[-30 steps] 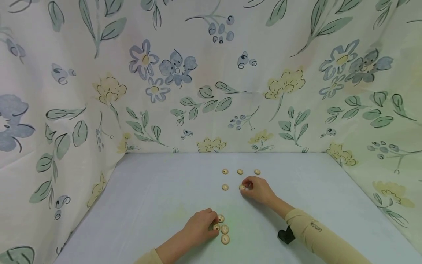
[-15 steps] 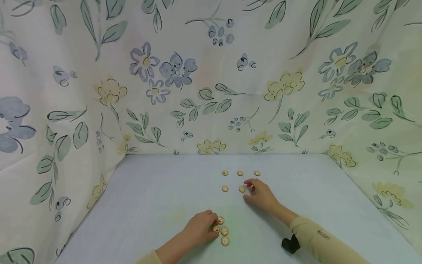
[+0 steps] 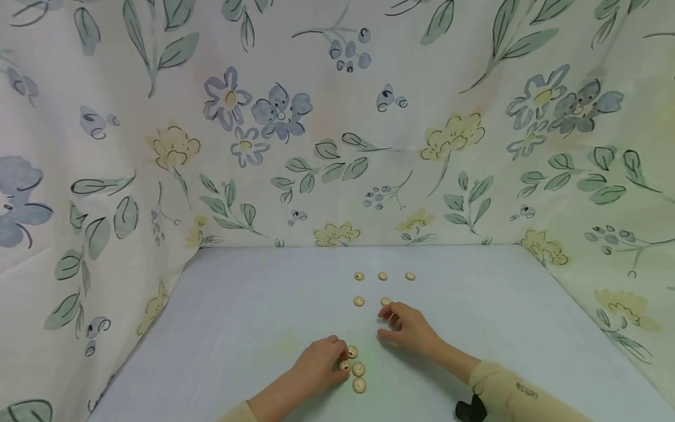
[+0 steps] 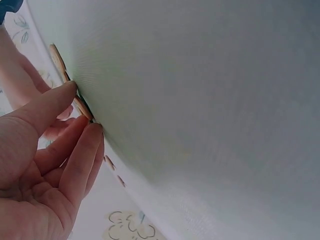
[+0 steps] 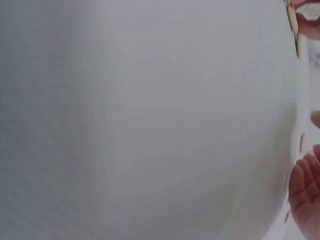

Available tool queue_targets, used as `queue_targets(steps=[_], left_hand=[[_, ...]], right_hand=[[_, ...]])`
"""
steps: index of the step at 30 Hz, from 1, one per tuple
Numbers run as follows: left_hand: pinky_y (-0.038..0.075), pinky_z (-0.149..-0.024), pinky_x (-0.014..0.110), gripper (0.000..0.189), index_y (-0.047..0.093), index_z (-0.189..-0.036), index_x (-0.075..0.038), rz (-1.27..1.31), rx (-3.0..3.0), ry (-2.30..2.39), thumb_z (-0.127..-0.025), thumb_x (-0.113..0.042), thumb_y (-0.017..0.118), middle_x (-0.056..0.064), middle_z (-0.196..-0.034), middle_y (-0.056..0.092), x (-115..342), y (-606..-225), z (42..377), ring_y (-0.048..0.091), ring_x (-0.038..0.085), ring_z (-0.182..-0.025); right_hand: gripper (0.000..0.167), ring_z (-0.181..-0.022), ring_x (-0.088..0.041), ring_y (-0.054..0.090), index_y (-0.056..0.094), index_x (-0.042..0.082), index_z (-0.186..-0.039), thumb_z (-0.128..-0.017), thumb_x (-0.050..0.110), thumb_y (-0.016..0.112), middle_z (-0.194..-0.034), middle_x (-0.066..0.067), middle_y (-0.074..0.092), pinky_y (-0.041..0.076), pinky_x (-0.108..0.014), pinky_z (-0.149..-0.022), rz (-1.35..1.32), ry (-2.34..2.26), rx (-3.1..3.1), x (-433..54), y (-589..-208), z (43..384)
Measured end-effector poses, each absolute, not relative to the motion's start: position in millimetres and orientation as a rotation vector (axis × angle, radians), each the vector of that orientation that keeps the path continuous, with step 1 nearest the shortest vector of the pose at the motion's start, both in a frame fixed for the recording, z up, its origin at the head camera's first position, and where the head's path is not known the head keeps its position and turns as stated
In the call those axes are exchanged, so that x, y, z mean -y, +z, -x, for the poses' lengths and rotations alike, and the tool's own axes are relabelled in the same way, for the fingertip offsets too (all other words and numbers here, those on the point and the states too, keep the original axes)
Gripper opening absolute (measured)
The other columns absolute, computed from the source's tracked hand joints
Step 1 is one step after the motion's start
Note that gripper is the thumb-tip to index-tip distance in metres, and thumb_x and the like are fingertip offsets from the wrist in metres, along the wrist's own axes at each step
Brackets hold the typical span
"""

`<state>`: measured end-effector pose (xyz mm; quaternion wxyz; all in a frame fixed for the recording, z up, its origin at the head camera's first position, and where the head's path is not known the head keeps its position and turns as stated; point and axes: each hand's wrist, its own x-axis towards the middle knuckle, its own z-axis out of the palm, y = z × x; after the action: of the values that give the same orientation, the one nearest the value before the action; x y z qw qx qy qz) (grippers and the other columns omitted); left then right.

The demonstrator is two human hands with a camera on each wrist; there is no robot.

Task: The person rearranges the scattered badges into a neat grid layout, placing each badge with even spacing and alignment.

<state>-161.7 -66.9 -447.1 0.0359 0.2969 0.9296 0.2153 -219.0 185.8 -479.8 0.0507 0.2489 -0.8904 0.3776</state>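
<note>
At the table's near middle, my left hand [image 3: 319,363] pinches a round wooden button [image 3: 345,366] between thumb and fingers. Close beside it lie more pale wooden buttons, one [image 3: 353,351] partly behind the fingertips and two to the right, the nearer one [image 3: 360,385] in front. The left wrist view shows the thumb and fingers [image 4: 92,145] on either side of a thin button [image 4: 82,107]. My right hand [image 3: 411,329] hovers with fingers apart, holding nothing, just in front of a button [image 3: 385,300] that it partly hides. The right wrist view catches this hand [image 5: 306,195] at its edge.
Farther back, a row of three buttons, the middle one [image 3: 382,276] included, lies above another button [image 3: 359,301] on the white table [image 3: 253,305]. A black object [image 3: 471,408] hangs at the right sleeve. Floral cloth [image 3: 337,176] encloses the back and sides.
My right hand has let go of the button in the second row and drawn back toward the near buttons. The left hand stays where it was, still pinching its button.
</note>
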Motion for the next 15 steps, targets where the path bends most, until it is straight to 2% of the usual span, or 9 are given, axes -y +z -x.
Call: queue_targets(steps=[15], left_hand=[[0.038,-0.059,0.021,0.022,0.062,-0.087,-0.013,-0.953,-2.875,0.665,-0.078,-0.018,0.081,-0.01,-0.075,0.046,68,-447,161,0.04,0.003,-0.064]], right_hand=[[0.023,-0.075,-0.012,0.058,0.064,0.012,-0.097,-0.084,0.026,0.077,-0.088,0.001,0.064,0.049,-0.022,-0.065,-1.059,1.278,2.621,-165,-481,184]])
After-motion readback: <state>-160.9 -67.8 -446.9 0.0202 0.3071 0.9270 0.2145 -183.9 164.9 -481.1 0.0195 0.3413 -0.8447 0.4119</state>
